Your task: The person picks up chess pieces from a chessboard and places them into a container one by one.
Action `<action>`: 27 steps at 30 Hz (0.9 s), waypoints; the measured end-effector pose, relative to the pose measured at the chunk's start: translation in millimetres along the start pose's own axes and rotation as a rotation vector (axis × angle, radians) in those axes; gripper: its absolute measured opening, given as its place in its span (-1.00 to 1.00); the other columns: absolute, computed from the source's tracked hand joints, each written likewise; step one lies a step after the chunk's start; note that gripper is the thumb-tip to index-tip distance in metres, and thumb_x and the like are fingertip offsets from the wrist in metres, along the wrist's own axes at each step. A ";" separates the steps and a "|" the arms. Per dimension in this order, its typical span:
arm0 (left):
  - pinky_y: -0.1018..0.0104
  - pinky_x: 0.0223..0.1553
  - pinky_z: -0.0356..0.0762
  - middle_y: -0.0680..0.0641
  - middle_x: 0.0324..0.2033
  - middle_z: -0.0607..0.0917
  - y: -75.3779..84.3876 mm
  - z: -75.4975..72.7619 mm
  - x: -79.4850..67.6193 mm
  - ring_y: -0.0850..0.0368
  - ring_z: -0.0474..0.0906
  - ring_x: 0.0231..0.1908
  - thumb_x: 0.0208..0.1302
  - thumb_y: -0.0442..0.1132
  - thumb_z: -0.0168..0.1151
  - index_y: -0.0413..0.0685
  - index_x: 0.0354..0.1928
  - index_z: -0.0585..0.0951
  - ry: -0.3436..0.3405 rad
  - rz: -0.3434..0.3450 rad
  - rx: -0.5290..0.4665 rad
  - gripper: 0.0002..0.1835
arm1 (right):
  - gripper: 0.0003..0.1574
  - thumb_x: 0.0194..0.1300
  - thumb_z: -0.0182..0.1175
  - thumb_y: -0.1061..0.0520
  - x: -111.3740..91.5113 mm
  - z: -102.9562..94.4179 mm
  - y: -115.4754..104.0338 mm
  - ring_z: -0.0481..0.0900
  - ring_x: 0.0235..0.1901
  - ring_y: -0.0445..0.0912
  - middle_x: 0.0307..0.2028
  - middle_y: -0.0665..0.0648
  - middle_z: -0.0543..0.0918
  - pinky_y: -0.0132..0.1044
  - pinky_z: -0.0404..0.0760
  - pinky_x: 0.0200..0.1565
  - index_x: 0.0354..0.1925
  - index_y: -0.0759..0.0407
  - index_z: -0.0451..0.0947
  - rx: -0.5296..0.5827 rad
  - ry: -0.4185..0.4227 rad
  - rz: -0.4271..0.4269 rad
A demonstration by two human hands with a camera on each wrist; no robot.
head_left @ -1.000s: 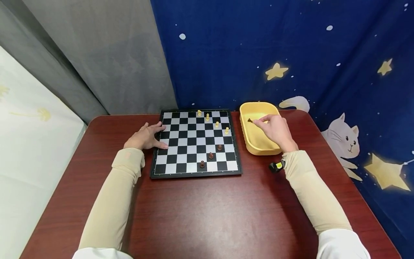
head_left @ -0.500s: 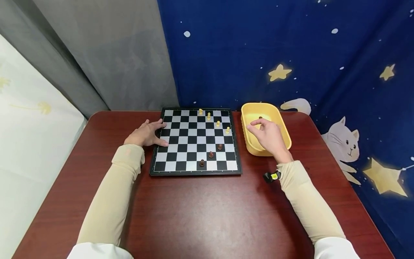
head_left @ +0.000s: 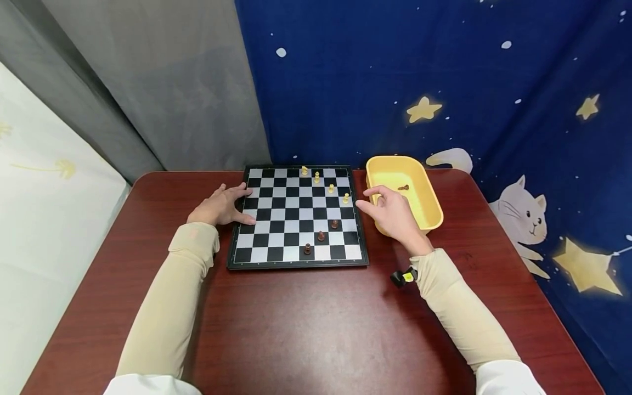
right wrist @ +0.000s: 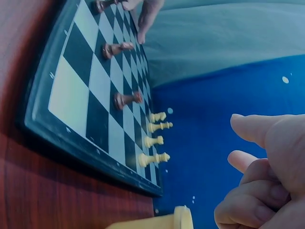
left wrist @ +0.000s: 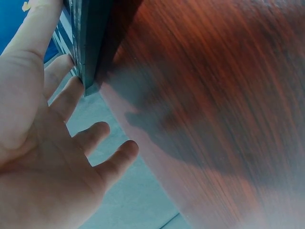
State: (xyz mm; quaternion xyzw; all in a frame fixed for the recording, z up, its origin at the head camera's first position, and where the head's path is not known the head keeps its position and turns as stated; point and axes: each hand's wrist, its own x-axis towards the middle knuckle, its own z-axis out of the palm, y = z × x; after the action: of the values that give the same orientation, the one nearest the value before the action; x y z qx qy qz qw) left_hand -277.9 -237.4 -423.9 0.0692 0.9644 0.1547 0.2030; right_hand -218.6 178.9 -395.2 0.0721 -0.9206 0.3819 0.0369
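Note:
A black-and-white chessboard (head_left: 276, 226) lies on the table, with my left hand (head_left: 219, 206) spread at its left edge, thumb and fingertips on the border. Several cream chess pieces, among them a knight (head_left: 304, 170), stand in a slanting row toward the far right of the board. Three brown chess pieces, one of them a pawn (right wrist: 127, 99), form another slanting row nearer the front. Between board and yellow bin, my right hand (head_left: 392, 215) hovers with thumb and forefinger apart and nothing between them. Inside the bin lies a brown chess piece (head_left: 404, 187) on its side.
The yellow bin (head_left: 434, 216) stands on the table right of the board, partly behind my right hand. A wrist camera (head_left: 402, 277) hangs under the right wrist. Blue star-print and grey curtains (head_left: 197, 109) rise behind the reddish-brown table (head_left: 306, 329).
My right hand has let go of the brown chess piece in the bin and moved left toward the board. The left hand stays at the board's edge.

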 end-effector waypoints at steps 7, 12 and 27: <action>-0.54 0.46 -0.13 -0.04 0.66 -0.05 1.1 0.2 -0.6 -0.34 -0.33 0.63 0.11 0.25 0.49 0.17 0.62 0.13 0.003 0.004 -0.004 0.11 | -0.48 0.32 0.38 -0.15 -3.2 12.6 -2.6 0.39 -0.60 -0.03 -0.61 0.07 0.42 -0.27 0.35 -0.52 0.10 0.13 0.64 -0.013 -0.016 -0.027; -0.54 0.46 -0.09 -0.05 0.66 -0.04 0.9 0.6 -1.0 -0.35 -0.31 0.62 0.10 0.26 0.49 0.16 0.62 0.14 0.013 0.015 -0.007 0.11 | -0.48 0.34 0.37 -0.14 -3.0 21.1 -1.7 0.39 -0.62 -0.03 -0.62 0.07 0.41 -0.30 0.32 -0.57 0.10 0.14 0.64 -0.009 -0.044 -0.024; -0.52 0.46 -0.04 -0.08 0.65 -0.03 1.3 -0.5 -2.2 -0.37 -0.29 0.62 0.10 0.29 0.48 0.14 0.61 0.15 0.017 0.019 0.004 0.11 | -0.53 0.33 0.38 -0.07 -1.8 46.4 -4.4 0.34 -0.67 -0.13 -0.66 -0.01 0.40 -0.33 0.31 -0.58 0.07 0.18 0.66 0.009 -0.092 -0.046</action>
State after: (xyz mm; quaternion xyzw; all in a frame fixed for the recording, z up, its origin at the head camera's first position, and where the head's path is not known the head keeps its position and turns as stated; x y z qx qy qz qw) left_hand -276.0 -236.8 -422.3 0.0773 0.9657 0.1553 0.1931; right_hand -216.7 143.2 -425.1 0.1110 -0.9177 0.3815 0.0032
